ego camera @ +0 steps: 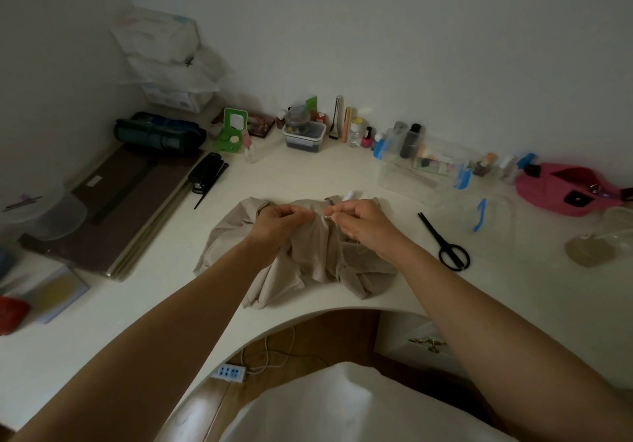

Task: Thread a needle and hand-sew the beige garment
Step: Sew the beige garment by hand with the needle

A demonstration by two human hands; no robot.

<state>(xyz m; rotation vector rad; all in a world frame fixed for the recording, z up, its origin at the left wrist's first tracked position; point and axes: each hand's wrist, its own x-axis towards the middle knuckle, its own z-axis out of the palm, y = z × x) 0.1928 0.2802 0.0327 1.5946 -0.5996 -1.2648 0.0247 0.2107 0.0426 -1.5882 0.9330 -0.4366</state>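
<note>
A cream worktop (301, 174) with a curved front edge carries the beige garment (301, 270), which lies bunched in soft folds near that edge, directly in front of the person. The cloth looks light, limp and thin, so it will likely sag and slide unless a fold is pinched firmly right beside the stitching line; holding it there, not by a loose corner, should keep the seam taut. The left hand (279, 224) does just that: its fingers (306, 214) are curled tight and pinch a raised ridge of fabric at the top of the heap. The right hand (364, 227) sits just beside it, fingers (339, 214) drawn together in a fine pinch, apparently on a needle (328, 216) or thread; the glint between the hands is too small to say which. Black scissors (447, 244) lie to the right, well apart from the cloth, and a small white spool (348, 196) rests just behind the garment.
</note>
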